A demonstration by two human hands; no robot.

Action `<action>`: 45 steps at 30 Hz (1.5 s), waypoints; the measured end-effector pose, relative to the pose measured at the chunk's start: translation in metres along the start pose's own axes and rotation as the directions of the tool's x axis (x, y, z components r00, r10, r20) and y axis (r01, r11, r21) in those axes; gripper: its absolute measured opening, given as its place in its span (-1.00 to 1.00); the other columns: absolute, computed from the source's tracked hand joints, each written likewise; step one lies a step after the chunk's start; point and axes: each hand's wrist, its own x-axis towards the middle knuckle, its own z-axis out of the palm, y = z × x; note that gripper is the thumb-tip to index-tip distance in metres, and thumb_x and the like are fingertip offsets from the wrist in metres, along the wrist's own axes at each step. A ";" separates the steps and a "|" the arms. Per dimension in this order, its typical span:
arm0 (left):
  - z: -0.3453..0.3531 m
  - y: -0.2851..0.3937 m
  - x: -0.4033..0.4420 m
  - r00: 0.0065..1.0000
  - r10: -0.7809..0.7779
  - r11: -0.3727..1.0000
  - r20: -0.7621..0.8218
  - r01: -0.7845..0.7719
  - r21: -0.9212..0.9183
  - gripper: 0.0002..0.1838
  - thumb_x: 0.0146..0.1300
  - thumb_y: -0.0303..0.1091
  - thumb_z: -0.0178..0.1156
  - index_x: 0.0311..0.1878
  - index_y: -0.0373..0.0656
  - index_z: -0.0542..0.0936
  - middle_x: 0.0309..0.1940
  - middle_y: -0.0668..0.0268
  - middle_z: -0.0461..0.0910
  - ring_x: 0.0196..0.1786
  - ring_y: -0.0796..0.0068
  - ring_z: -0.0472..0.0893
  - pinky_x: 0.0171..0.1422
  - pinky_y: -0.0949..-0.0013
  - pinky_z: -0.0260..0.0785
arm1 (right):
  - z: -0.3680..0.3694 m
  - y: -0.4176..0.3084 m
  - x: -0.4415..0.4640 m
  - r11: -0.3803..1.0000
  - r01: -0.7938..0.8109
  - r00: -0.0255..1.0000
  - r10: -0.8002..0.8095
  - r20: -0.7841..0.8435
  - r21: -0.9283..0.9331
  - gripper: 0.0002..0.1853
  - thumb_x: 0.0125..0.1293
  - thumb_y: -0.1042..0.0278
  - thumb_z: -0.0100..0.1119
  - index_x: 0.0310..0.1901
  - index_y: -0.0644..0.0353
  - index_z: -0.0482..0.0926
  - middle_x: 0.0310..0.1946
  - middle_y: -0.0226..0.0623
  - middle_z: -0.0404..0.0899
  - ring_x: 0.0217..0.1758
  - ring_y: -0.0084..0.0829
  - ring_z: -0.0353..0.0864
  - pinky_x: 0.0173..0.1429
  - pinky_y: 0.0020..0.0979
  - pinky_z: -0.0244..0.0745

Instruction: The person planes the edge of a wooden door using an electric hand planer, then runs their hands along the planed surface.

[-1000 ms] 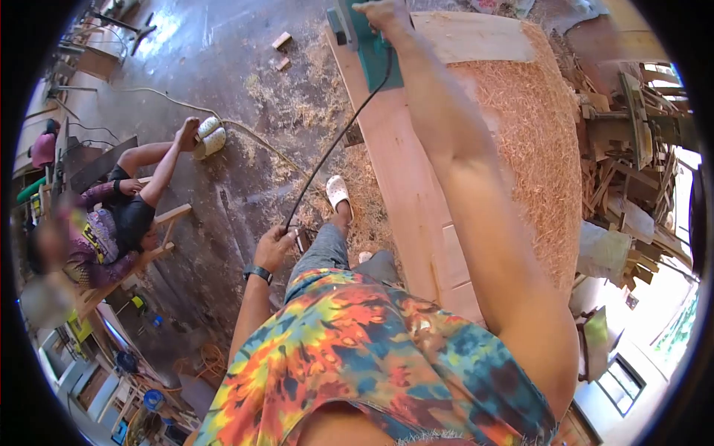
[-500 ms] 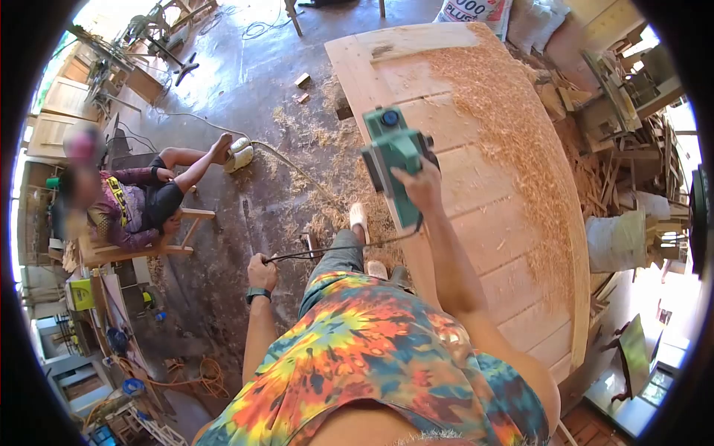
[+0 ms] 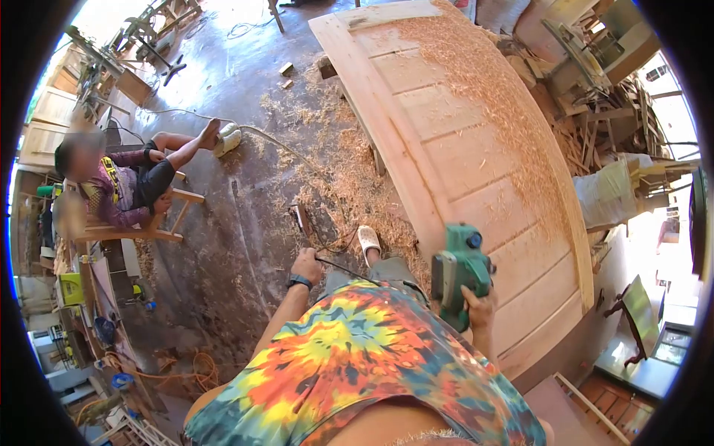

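A green power planer [image 3: 462,273] is at the near left edge of a large wooden panel [image 3: 483,160], close to my body. My right hand [image 3: 480,303] is wrapped round its rear handle. My left hand [image 3: 306,266], with a dark watch on the wrist, is closed on the black power cord [image 3: 346,269] in front of my shirt. Curled wood shavings [image 3: 513,111] cover the far and right parts of the panel, which has long grooves across it.
A person [image 3: 123,178] sits on a wooden chair [image 3: 167,223] at the left, legs stretched out. Shavings and a cable [image 3: 279,143] lie on the floor. Scrap wood [image 3: 617,134] is piled at the right, near a pale sack [image 3: 606,192].
The planer and my right hand have come back from the panel's far end to its near end. My left hand, still on the cord, has moved right. The view has shifted.
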 end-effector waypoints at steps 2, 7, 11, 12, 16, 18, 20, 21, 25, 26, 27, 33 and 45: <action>0.024 0.004 -0.033 1.000 0.022 0.999 0.004 -0.022 0.027 -0.75 0.30 -0.20 0.27 -0.08 -0.11 0.54 0.02 0.08 0.52 0.11 -0.04 0.57 0.14 -0.02 0.47 | -0.026 0.034 -0.058 0.991 -0.055 0.990 0.070 -0.125 0.121 -0.73 0.17 0.54 0.43 -0.10 0.32 0.60 -0.49 -0.37 0.56 -0.68 -0.53 0.42 -0.58 -0.46 0.30; 0.067 -0.034 -0.119 0.993 0.118 0.985 0.012 -0.119 0.128 -0.62 0.39 0.05 0.23 -0.15 -0.11 0.51 -0.01 0.07 0.51 0.07 -0.07 0.56 0.06 -0.07 0.44 | -0.065 0.089 -0.189 0.981 -0.075 0.941 0.129 -0.313 0.177 -0.67 0.17 0.55 0.42 -0.04 0.33 0.56 -0.50 -0.35 0.54 -0.67 -0.56 0.43 -0.59 -0.49 0.31; 0.085 -0.062 -0.199 0.994 0.003 0.994 0.108 -0.016 0.112 -0.64 0.45 0.02 0.15 -0.01 -0.08 0.61 0.14 0.01 0.51 0.18 -0.10 0.56 0.22 -0.06 0.45 | -0.102 0.116 -0.273 0.979 -0.133 0.933 0.176 -0.312 0.156 -0.66 0.17 0.55 0.42 -0.03 0.33 0.57 -0.50 -0.36 0.54 -0.66 -0.56 0.43 -0.59 -0.50 0.30; 0.094 -0.078 -0.212 0.990 0.008 0.991 0.138 -0.026 0.130 -0.64 0.45 0.02 0.15 -0.01 -0.08 0.61 0.14 0.01 0.51 0.18 -0.10 0.56 0.22 -0.06 0.45 | -0.105 0.113 -0.295 0.977 -0.146 0.928 0.190 -0.321 0.157 -0.70 0.17 0.53 0.42 -0.06 0.31 0.58 -0.52 -0.38 0.54 -0.66 -0.56 0.43 -0.59 -0.49 0.29; 0.151 -0.109 -0.256 0.946 -0.109 0.956 0.306 0.015 0.294 -0.58 0.32 -0.11 0.25 0.17 -0.07 0.62 0.19 -0.11 0.55 0.22 -0.15 0.57 0.28 -0.06 0.44 | -0.147 0.159 -0.350 0.983 -0.174 0.919 0.181 -0.349 0.052 -0.84 0.17 0.47 0.46 -0.25 0.26 0.65 -0.61 -0.47 0.51 -0.66 -0.57 0.43 -0.56 -0.44 0.27; 0.173 -0.128 -0.247 0.922 0.003 0.969 0.386 -0.099 0.227 -0.58 0.32 -0.08 0.23 0.08 -0.19 0.65 0.05 -0.17 0.63 0.20 -0.15 0.58 0.27 -0.02 0.46 | -0.150 0.175 -0.360 0.969 -0.201 0.903 0.239 -0.356 0.141 -0.81 0.18 0.44 0.47 -0.25 0.27 0.64 -0.60 -0.47 0.51 -0.65 -0.60 0.41 -0.55 -0.47 0.25; 0.191 -0.123 -0.263 0.926 0.123 0.954 0.357 -0.209 0.214 -0.59 0.44 -0.04 0.12 -0.01 -0.24 0.65 0.04 -0.15 0.62 0.14 -0.19 0.58 0.23 -0.06 0.44 | -0.167 0.186 -0.374 0.970 -0.205 0.910 0.238 -0.341 0.129 -0.80 0.20 0.40 0.48 -0.24 0.27 0.64 -0.57 -0.50 0.53 -0.65 -0.64 0.40 -0.54 -0.50 0.25; 0.197 -0.099 -0.266 0.938 0.075 0.961 0.340 -0.158 0.226 -0.57 0.47 -0.01 0.08 -0.04 -0.24 0.65 0.03 -0.15 0.62 0.13 -0.20 0.58 0.21 -0.07 0.43 | -0.190 0.210 -0.364 0.968 -0.225 0.919 0.249 -0.306 0.111 -0.79 0.21 0.39 0.48 -0.22 0.27 0.65 -0.56 -0.51 0.53 -0.64 -0.65 0.40 -0.54 -0.51 0.24; 0.325 0.012 -0.328 0.909 0.146 0.875 0.391 -0.303 0.378 -0.52 0.49 0.05 0.04 -0.06 -0.23 0.65 0.00 -0.13 0.63 0.13 -0.16 0.57 0.22 -0.05 0.40 | -0.369 0.300 -0.351 0.931 -0.355 0.907 0.365 -0.210 0.085 -0.74 0.22 0.36 0.48 -0.13 0.31 0.68 -0.47 -0.45 0.64 -0.51 -0.65 0.51 -0.42 -0.51 0.38; 0.350 0.036 -0.338 0.896 0.110 0.849 0.429 -0.309 0.428 -0.51 0.50 0.07 0.03 -0.06 -0.22 0.65 -0.01 -0.12 0.63 0.14 -0.15 0.57 0.24 -0.03 0.40 | -0.401 0.310 -0.357 0.917 -0.386 0.887 0.400 -0.229 0.104 -0.74 0.22 0.36 0.48 -0.13 0.31 0.68 -0.47 -0.45 0.64 -0.51 -0.65 0.51 -0.42 -0.51 0.38; 0.364 0.057 -0.348 0.895 0.113 0.855 0.431 -0.308 0.416 -0.51 0.51 0.06 0.02 -0.04 -0.22 0.66 -0.02 -0.09 0.64 0.14 -0.14 0.57 0.24 -0.02 0.40 | -0.421 0.315 -0.354 0.926 -0.370 0.904 0.379 -0.198 0.082 -0.71 0.21 0.36 0.49 -0.11 0.33 0.68 -0.42 -0.42 0.68 -0.43 -0.62 0.56 -0.33 -0.48 0.45; 0.339 0.074 -0.332 0.933 0.145 0.884 0.331 -0.272 0.381 -0.54 0.51 0.03 0.04 0.01 -0.21 0.65 0.06 -0.06 0.62 0.17 -0.12 0.56 0.24 -0.01 0.40 | -0.381 0.301 -0.364 0.955 -0.297 0.948 0.294 -0.125 -0.006 -0.64 0.16 0.30 0.53 -0.11 0.36 0.66 -0.37 -0.18 0.75 -0.32 -0.53 0.65 -0.16 -0.37 0.56; 0.322 0.115 -0.401 0.958 0.132 0.958 0.255 -0.190 0.217 -0.61 0.52 -0.02 0.05 0.07 -0.14 0.60 0.03 0.04 0.64 0.13 -0.08 0.61 0.18 0.04 0.44 | -0.431 0.308 -0.307 0.953 -0.193 0.970 0.222 0.101 -0.234 -0.64 0.13 0.27 0.56 -0.19 0.35 0.65 -0.46 -0.15 0.69 -0.42 -0.51 0.60 -0.25 -0.36 0.53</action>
